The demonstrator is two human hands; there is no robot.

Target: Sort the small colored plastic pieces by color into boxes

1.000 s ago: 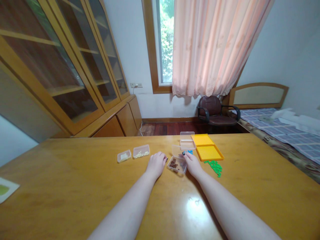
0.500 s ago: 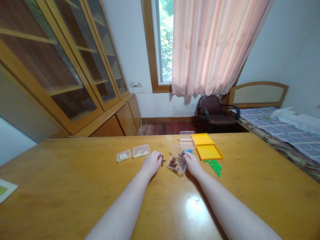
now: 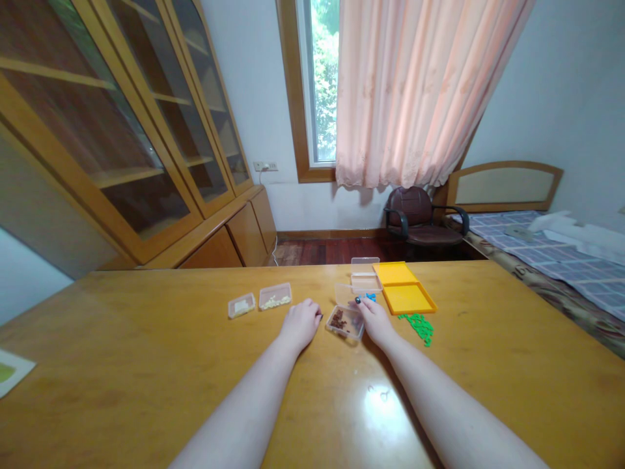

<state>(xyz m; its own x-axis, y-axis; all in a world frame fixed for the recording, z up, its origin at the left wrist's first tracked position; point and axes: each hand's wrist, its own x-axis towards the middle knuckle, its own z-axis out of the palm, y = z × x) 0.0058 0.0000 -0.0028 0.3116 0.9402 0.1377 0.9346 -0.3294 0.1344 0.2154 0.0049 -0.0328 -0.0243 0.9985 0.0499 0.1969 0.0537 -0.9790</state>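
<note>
My right hand (image 3: 377, 320) grips the right side of a small clear plastic box (image 3: 351, 335), whose lid stands open at the back. Small brown pieces (image 3: 338, 319) lie in the box, mostly toward its left. Just left of the box, my left hand (image 3: 303, 322) rests on the table with its fingers curled down; what is under or in them is hidden. Some small blue pieces (image 3: 371, 297) show behind my right hand, partly covered by it.
Two clear boxes, one with white pieces (image 3: 241, 306) and one with cream pieces (image 3: 275, 301), stand to the left. An open yellow case (image 3: 410, 298), a pile of green pieces (image 3: 420, 326) and another open clear box (image 3: 366, 283) are at the right. All sit on the wooden table (image 3: 170, 365).
My left hand has moved slightly right, toward the box, and now covers the spot where loose brown pieces lay on the table. My right hand has stayed on the box.
</note>
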